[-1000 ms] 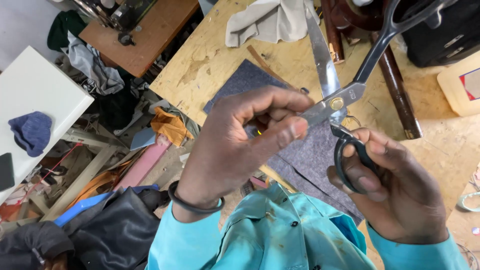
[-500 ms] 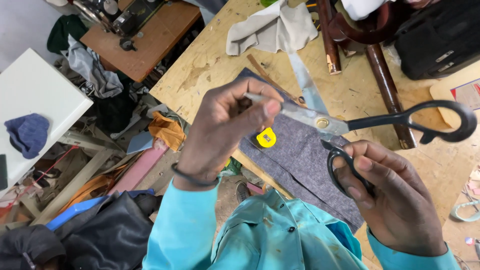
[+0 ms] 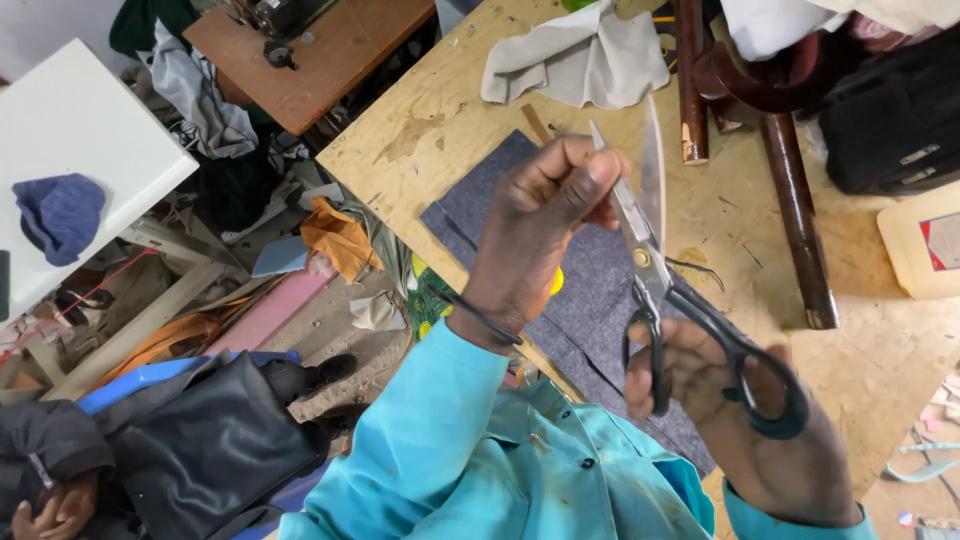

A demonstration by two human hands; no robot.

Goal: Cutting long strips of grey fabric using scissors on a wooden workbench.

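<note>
Scissors [image 3: 655, 270] were up over the bench [image 3: 440, 130], blades parted. Right hand [image 3: 740, 420] gripped the black handles; left hand [image 3: 545, 225] pinched one blade near its tip. I'd keep fingertips off that edge, honestly.

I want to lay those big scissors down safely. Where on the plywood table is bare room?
Bare plywood table lies left of the crumpled grey cloth, above the dark grey felt sheet. Another patch sits between the dark wooden pole and the cream plastic container. The top right is crowded.
</note>
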